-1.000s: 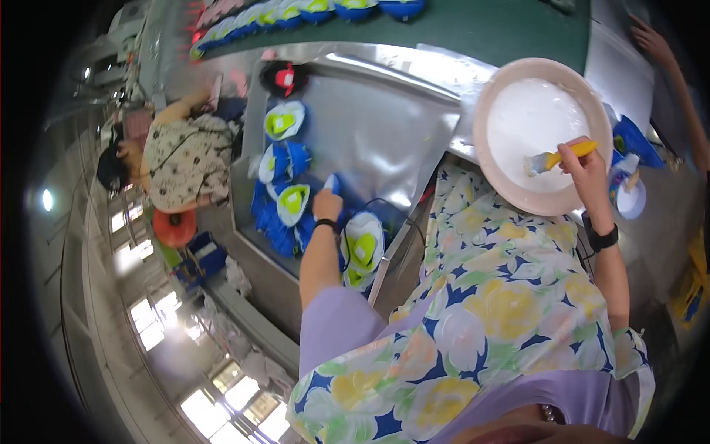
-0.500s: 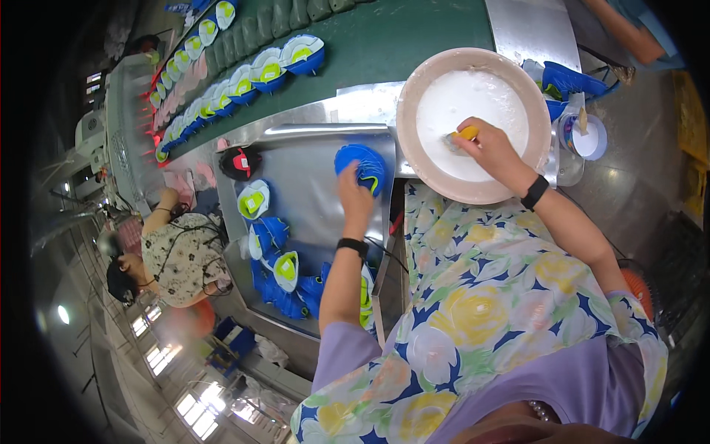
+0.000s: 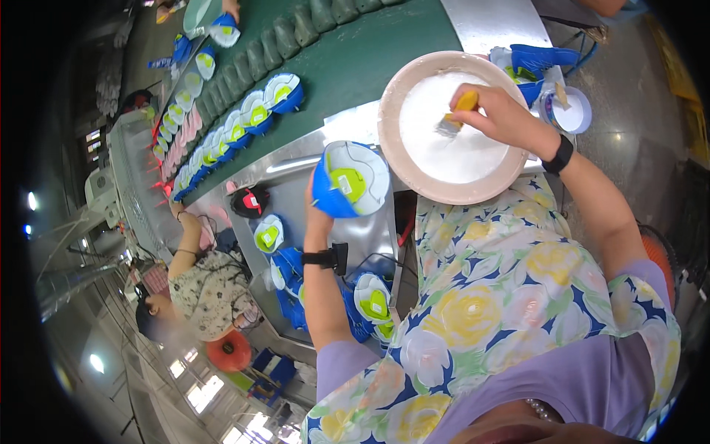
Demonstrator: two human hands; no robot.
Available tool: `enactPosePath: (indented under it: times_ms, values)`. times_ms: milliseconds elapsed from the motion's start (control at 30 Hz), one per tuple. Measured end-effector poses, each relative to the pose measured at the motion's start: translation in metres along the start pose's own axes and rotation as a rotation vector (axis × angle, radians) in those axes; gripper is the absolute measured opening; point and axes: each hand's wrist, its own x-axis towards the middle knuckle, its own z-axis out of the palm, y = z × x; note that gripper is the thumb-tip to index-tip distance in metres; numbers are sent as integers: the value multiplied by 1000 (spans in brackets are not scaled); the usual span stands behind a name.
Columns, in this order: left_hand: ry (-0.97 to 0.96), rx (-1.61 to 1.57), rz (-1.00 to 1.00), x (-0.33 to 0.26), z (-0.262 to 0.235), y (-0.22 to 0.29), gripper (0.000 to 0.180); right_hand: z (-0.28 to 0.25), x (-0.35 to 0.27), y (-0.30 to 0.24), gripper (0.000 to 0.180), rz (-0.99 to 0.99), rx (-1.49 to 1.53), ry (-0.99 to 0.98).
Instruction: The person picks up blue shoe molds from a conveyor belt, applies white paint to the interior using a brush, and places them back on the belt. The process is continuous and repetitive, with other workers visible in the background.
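Observation:
My left hand [image 3: 316, 216] grips a blue shoe upper [image 3: 353, 180] by its outer side, just left of the basin. The upper's white inside and lime-green patch face up. My right hand [image 3: 504, 118] is closed round the yellow handle of a brush [image 3: 466, 102]. Its pale bristles point down at the white liquid [image 3: 447, 157] in the wide beige basin [image 3: 389, 122]; whether they touch the surface I cannot tell. Beneath my left arm, more blue uppers [image 3: 372, 302] lie in a metal tray [image 3: 373, 244].
A green conveyor belt [image 3: 355, 66] carries rows of blue uppers [image 3: 255, 115] and dark shoe lasts [image 3: 303, 28]. A white tub [image 3: 568, 109] and blue pieces [image 3: 543, 58] sit right of the basin. One co-worker [image 3: 211, 288] is at the left; another person's hand [image 3: 231, 9] shows at the top.
My left hand has lifted the blue upper off the tray, and its white inside now shows. My right hand has raised the brush a little within the basin. The view has shifted slightly.

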Motion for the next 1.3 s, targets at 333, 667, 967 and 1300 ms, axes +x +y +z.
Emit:
enactPosePath:
  times_ms: [333,667,967,1300]
  values:
    - [-287,-286,-78,3,91,31,49,-6,16,-31,27,-138,119,227]
    - [41,-151,446,4,128,6,51,24,-10,-21,41,267,354,400]
    - [94,56,536,13,111,14,41,17,-20,-37,30,236,597,371]
    - [-526,-430,-509,-30,138,6,45,22,-5,-44,20,-602,236,240]
